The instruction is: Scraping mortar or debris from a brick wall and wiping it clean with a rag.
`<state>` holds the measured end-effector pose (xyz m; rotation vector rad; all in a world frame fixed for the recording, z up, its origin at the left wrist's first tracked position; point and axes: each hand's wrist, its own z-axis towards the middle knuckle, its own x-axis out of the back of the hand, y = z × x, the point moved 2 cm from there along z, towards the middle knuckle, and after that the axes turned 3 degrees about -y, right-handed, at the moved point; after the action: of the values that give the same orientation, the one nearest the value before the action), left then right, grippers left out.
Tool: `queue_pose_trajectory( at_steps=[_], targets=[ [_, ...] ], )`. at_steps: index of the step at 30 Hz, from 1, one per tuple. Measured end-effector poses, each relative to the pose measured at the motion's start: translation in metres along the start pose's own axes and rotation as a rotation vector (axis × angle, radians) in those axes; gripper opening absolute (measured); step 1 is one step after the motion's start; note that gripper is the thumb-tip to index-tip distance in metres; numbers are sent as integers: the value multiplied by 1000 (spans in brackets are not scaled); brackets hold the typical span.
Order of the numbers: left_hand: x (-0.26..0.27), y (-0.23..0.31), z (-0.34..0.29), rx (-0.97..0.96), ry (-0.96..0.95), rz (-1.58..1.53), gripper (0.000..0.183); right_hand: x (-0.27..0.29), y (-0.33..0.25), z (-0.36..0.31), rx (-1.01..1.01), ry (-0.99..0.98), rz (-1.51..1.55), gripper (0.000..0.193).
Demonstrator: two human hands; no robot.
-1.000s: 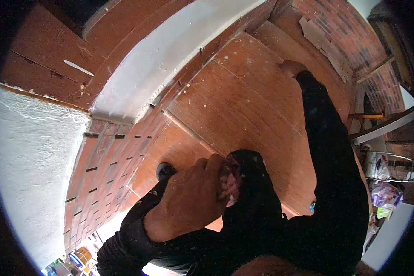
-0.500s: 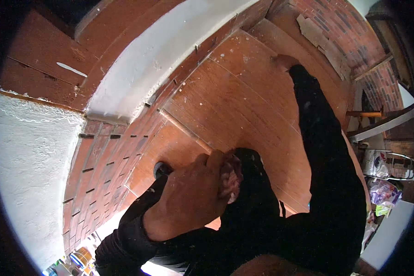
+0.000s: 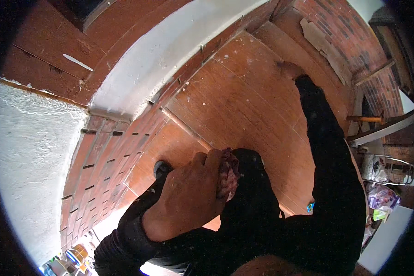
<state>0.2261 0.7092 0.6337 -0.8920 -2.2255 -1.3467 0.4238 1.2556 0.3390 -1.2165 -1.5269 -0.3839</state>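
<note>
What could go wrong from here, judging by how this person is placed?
The right hand reaches far out over the tiled floor, which might cost balance. The rounded step edge near the dark shoe could catch it. The crumpled cloth bulges out of the left hand and might slip loose.

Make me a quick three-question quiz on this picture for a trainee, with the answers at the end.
1. What does the left hand hold?
2. True or false: the right hand is tucked right beside the left one.
3. What colour are the sleeves? A: white. B: black. C: red.

Key:
1. A crumpled pinkish cloth.
2. False; it is stretched far out over the brown floor.
3. B.
</note>
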Motion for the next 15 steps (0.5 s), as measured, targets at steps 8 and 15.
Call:
queue_pose_trajectory(
  at_steps=[8,15],
  targets=[
    [3,-1,4,-7,30,-30,57,-10,-84,-120,104,-178,507,54],
    [-9,9,10,-70,-17,38,61,-36,-169,-141,98,-200,-124,49]
  ],
)
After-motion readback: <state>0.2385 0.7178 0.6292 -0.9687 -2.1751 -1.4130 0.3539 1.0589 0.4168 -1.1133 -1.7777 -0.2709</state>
